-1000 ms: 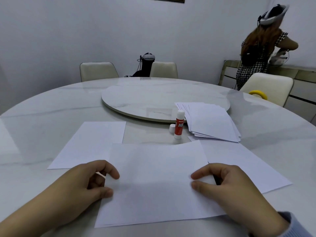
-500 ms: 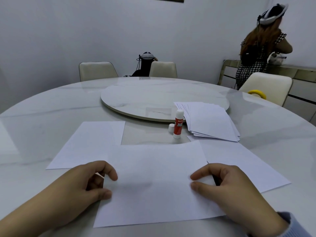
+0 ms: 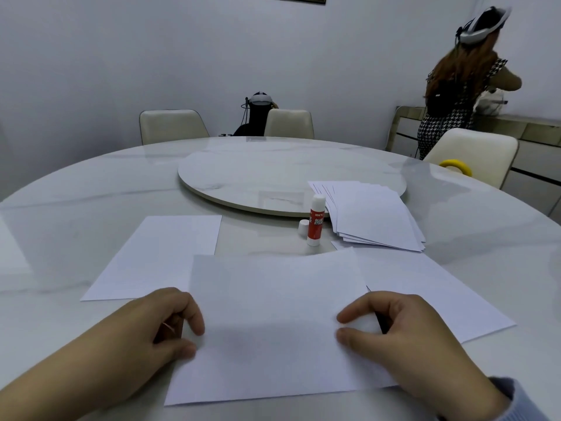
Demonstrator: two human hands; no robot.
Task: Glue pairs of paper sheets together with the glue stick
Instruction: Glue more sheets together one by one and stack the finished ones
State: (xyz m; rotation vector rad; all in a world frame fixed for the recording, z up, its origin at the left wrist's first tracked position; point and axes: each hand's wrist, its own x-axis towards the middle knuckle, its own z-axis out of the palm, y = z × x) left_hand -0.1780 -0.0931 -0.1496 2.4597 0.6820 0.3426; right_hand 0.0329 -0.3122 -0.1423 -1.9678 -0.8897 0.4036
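Head view. Round marble bench point(image 3: 76, 214) with a raised turntable point(image 3: 273, 174) at its centre.

Front sheet point(image 3: 273, 323) lies flat at the near edge, directly before the person. Left hand point(image 3: 151, 329) at its left edge: fingers point(image 3: 194, 317) curled, thumb and forefinger tips on or at the paper's margin. Whether they actually pinch the sheet or only rest against it, cannot tell. Right hand point(image 3: 403, 332) at the right edge: forefinger and thumb tips close together on the sheet's surface, other fingers curled. Pinch or mere touch, again cannot tell. Blue-grey sleeve cuff point(image 3: 516, 399) at the right wrist.

Left sheet point(image 3: 158, 256) lies flat, its near right corner under the front sheet. Right sheet point(image 3: 425, 293) lies flat, partly under the front sheet and the right hand.

Paper stack point(image 3: 373, 217), fanned, sits beyond the right sheet, its far end resting over the turntable rim.

Glue stick point(image 3: 315, 221), red and white, upright, uncapped, just left of the stack. Its white cap point(image 3: 303, 227) stands beside it on the left.

Far side: three cream chairs; a headset on a dark stand; a person in a checked dress with a headset, standing at a sideboard, back turned.
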